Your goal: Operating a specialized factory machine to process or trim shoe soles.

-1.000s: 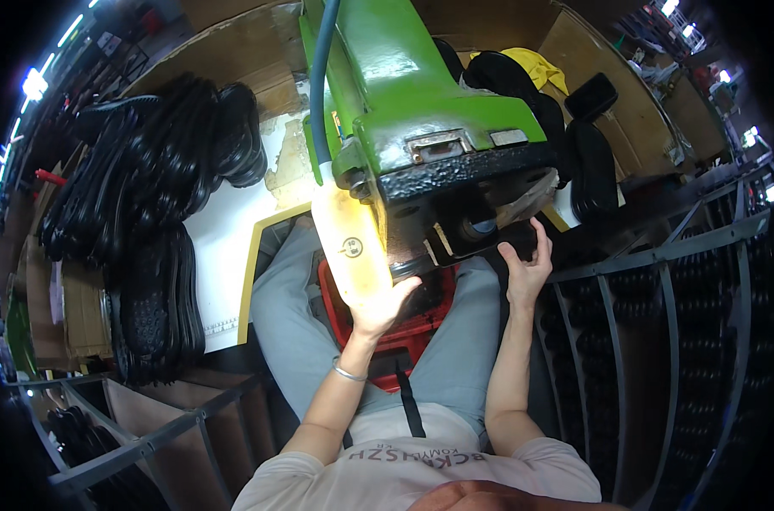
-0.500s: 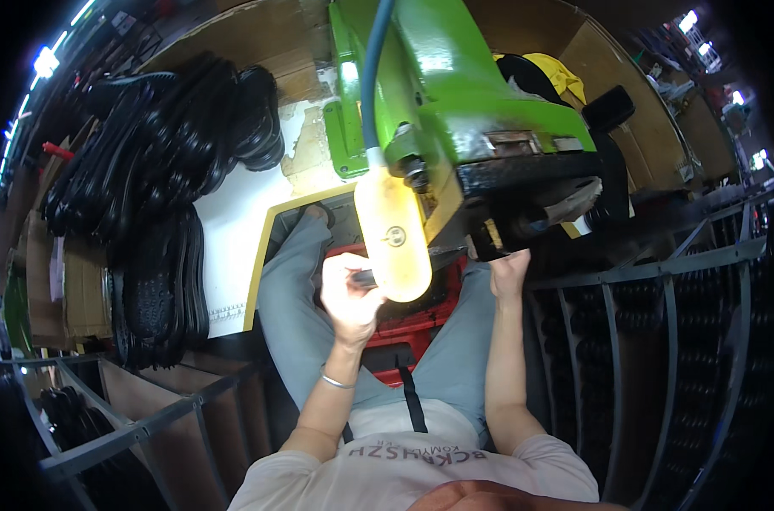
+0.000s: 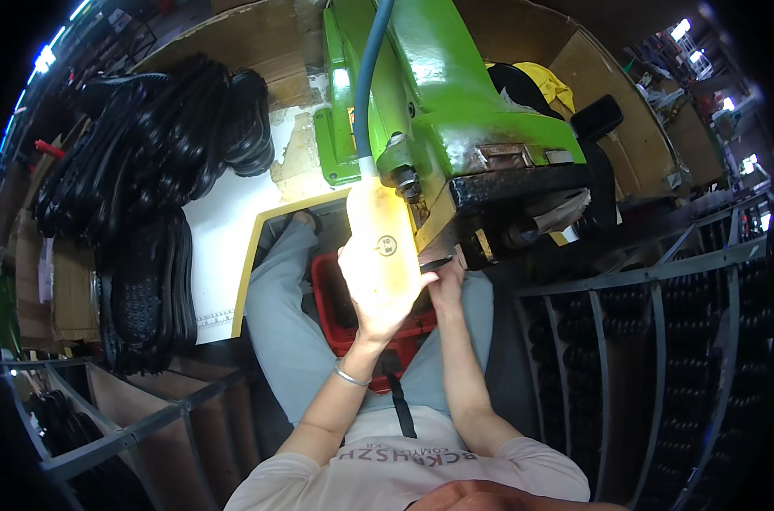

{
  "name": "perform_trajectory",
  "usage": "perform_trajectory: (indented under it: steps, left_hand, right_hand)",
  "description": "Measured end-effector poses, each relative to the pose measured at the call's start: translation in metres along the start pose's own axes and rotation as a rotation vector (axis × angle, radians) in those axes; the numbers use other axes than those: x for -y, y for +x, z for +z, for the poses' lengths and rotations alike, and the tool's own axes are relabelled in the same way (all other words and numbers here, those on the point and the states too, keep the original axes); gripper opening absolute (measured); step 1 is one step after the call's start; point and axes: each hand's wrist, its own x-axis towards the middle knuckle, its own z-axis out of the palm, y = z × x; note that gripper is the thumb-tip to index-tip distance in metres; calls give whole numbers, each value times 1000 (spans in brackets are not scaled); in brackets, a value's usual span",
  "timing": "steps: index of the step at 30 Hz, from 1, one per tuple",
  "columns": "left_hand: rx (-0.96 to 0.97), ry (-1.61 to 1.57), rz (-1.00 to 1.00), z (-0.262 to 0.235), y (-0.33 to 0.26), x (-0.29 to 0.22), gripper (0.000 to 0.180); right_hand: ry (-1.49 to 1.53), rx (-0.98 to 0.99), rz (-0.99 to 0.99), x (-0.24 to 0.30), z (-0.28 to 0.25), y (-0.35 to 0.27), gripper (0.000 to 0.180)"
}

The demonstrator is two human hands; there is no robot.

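My left hand [image 3: 377, 313] is beneath the lit yellow lamp [image 3: 382, 237]. The lamp and its glare hide most of its fingers; the thumb juts out to the right. Close beside it, my right hand [image 3: 447, 289] is closed at a thin dark flat piece [image 3: 436, 263], whose left end disappears behind the lamp. Both hands are just below the head of a green machine [image 3: 481, 128]. Its dark lower parts [image 3: 510, 234] are to the right of the piece.
Black shoe soles [image 3: 144, 281] are piled on the white table [image 3: 215, 277] at left. A red crate [image 3: 326, 294] lies between my legs. Racks with metal frames [image 3: 651, 289] flank me, the right one loaded with dark items. Cardboard [image 3: 634, 128] encloses the back.
My left hand has moved right, under the lamp. My right hand has come left and slightly down, so the two are nearly together. The view has shifted a little.
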Motion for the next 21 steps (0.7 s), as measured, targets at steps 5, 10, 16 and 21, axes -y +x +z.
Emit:
perform_trajectory:
  steps: [5, 10, 16, 21]
  left_hand:
    - [4, -144, 13, -1, -8, 25, 57]
    - [-53, -355, -16, -1, -13, 41, 76]
    - [125, -382, -184, -47, 15, -1, 17]
    - [77, -578, -161, -81, 18, 21, 30]
  right_hand:
    - [-377, -203, -187, 70, 9, -4, 54]
    - [-756, -210, -497, 135, 49, -11, 68]
    - [-1022, -150, -596, 165, 92, -25, 73]
    - [-1061, 12, -667, 155, 124, -38, 69]
